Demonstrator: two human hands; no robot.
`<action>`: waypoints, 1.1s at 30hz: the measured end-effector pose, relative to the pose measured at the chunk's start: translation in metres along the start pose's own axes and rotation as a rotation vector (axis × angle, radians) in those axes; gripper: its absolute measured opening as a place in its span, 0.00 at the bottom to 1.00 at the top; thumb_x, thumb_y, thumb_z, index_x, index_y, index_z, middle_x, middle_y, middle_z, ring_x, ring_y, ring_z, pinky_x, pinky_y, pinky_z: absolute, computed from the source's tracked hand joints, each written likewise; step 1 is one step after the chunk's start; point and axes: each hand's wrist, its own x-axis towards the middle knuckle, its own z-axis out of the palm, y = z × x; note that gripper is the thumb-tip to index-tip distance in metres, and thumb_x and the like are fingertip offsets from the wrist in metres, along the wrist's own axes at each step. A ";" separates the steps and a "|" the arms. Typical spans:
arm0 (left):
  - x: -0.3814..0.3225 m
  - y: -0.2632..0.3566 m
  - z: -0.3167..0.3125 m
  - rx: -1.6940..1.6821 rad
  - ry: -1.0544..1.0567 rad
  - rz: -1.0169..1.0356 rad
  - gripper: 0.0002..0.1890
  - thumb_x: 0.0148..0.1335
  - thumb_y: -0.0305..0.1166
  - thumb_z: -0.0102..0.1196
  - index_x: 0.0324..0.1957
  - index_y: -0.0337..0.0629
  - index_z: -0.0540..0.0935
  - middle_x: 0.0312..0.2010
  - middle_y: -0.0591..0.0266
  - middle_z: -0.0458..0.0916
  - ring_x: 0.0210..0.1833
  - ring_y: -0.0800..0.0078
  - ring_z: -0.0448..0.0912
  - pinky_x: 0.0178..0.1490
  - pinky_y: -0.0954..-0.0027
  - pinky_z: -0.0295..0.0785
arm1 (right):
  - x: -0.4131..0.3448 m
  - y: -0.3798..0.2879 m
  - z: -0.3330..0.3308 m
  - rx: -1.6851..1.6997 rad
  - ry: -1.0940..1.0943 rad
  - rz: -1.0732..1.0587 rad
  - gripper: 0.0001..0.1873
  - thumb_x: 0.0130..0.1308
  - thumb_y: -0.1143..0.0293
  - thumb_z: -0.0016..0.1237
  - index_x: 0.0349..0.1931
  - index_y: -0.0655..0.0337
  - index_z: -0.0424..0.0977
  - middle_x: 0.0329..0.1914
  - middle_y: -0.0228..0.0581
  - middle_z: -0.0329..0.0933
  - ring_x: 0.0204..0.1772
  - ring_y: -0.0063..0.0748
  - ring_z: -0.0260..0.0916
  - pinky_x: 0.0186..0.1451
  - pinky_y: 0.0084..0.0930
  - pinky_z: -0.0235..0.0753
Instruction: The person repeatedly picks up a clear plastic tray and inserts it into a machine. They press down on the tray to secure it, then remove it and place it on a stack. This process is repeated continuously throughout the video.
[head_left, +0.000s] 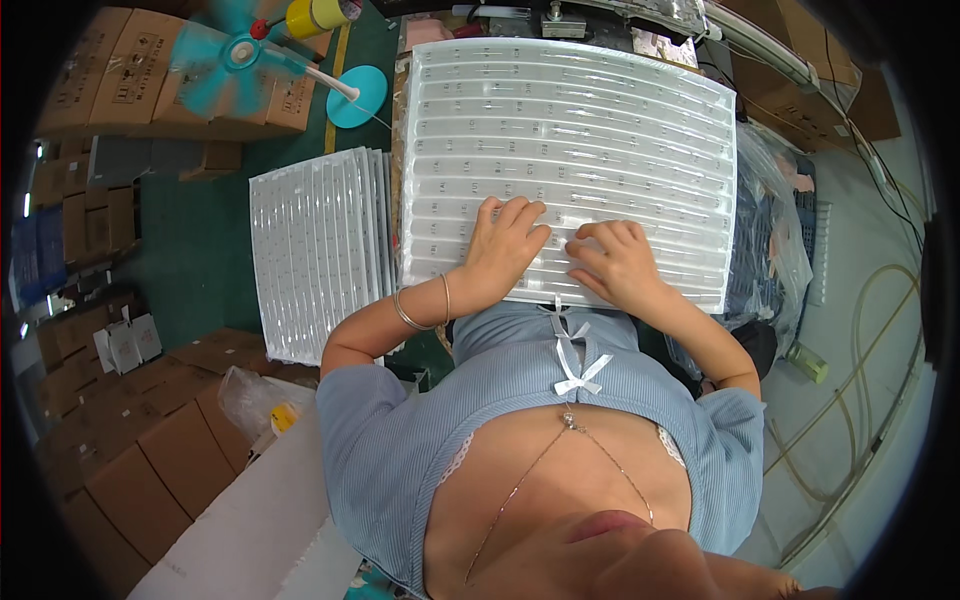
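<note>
A large white plastic tray (637, 161) with long ridged rows lies in front of me. Thin clear parts fill its rows, and many bear small dark printed marks. My left hand (508, 236) rests over the lower middle rows, with bent, parted fingers and nothing visible in them. Two bangles (424, 304) circle that forearm. To its right, my right hand (619, 259) hovers or rests at the same rows, thumb and fingers apart. I cannot tell whether its fingertips touch the parts beneath. A gap separates the two hands.
Similar filled trays (319, 255) lean in a stack at the left. Behind them a turquoise fan (244, 52) spins beside cardboard cartons (124, 67). At the right, clear plastic film (780, 247) hangs over a blue crate (804, 214). Pale hoses (855, 375) loop along the wall.
</note>
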 end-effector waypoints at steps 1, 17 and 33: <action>0.000 0.000 -0.001 -0.003 -0.013 0.010 0.14 0.48 0.29 0.60 0.40 0.44 0.79 0.49 0.60 0.74 0.54 0.64 0.68 0.56 0.56 0.55 | -0.001 -0.001 0.003 0.016 -0.002 -0.007 0.16 0.46 0.65 0.61 0.37 0.55 0.76 0.44 0.32 0.72 0.48 0.35 0.68 0.51 0.34 0.64; 0.066 -0.082 -0.060 -0.382 0.481 -0.400 0.12 0.53 0.26 0.59 0.42 0.40 0.81 0.38 0.61 0.79 0.37 0.70 0.76 0.43 0.71 0.70 | 0.055 0.094 -0.055 0.552 0.635 0.509 0.10 0.60 0.75 0.52 0.43 0.61 0.73 0.50 0.36 0.74 0.47 0.27 0.71 0.41 0.20 0.75; 0.292 -0.133 -0.046 0.122 1.007 -0.516 0.16 0.50 0.44 0.62 0.35 0.43 0.83 0.37 0.67 0.79 0.46 0.65 0.68 0.53 0.60 0.53 | 0.129 0.137 -0.104 0.350 0.807 0.373 0.12 0.59 0.72 0.54 0.43 0.63 0.76 0.43 0.37 0.78 0.41 0.28 0.76 0.42 0.22 0.76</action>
